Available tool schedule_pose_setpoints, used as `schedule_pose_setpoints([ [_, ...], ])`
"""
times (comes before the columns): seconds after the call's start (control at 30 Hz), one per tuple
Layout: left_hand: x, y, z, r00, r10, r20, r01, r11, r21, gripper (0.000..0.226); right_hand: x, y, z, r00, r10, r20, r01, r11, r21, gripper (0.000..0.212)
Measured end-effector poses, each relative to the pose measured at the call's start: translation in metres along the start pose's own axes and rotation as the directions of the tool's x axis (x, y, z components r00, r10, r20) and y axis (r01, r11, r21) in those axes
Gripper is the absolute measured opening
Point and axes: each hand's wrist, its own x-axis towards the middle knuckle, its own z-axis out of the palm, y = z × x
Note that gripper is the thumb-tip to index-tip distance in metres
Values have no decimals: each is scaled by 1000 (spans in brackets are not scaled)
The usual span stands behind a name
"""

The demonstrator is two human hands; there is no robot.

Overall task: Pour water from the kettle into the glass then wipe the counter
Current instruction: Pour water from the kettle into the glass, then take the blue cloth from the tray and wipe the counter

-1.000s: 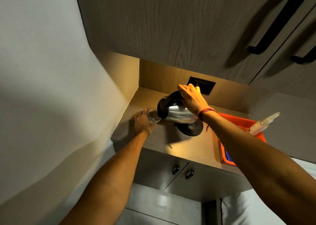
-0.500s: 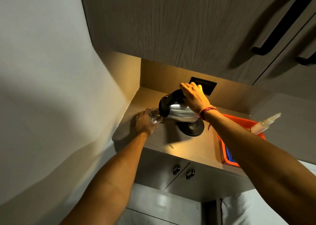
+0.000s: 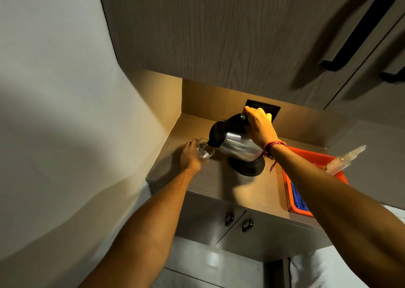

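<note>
1. The wooden counter [image 3: 252,191] fills a lit niche under dark cabinets [image 3: 219,35].
2. An orange tub [image 3: 291,198] sits at the counter's 3 o'clock end, with blue cloth [image 3: 299,202] inside and a spray bottle [image 3: 344,159] leaning out.
3. The steel kettle [image 3: 236,145] is lifted off its black base [image 3: 249,167] and tipped toward 9 o'clock, its spout over the glass.
4. The right hand [image 3: 259,127] is clamped on the kettle's black handle, a red thread band [image 3: 274,146] at the wrist.
5. The left hand [image 3: 190,156] is wrapped around the glass [image 3: 206,150], which rests on the counter at 9 o'clock from the kettle.
6. A thin stream of water [image 3: 205,146] runs from the spout into the glass.
</note>
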Motion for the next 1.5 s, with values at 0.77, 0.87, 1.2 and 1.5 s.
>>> schedule_pose_setpoints([
  [0.77, 29, 36, 31, 998, -53, 43, 61, 977, -202, 89, -66, 121, 51, 658, 746, 99, -531, 368, 763, 42],
  [0.87, 32, 35, 38, 993, -110, 47, 118, 957, -264, 85, -65, 129, 53, 674, 728, 121, -536, 370, 759, 46],
  [1.2, 24, 22, 57, 981, -188, 55, 196, 916, -349, 86, -82, 143, 68, 656, 715, 242, -616, 321, 719, 40],
  [1.5, 16, 20, 63, 977, -199, 76, 213, 910, -355, 93, -104, 143, 67, 647, 705, 292, -675, 350, 650, 51],
])
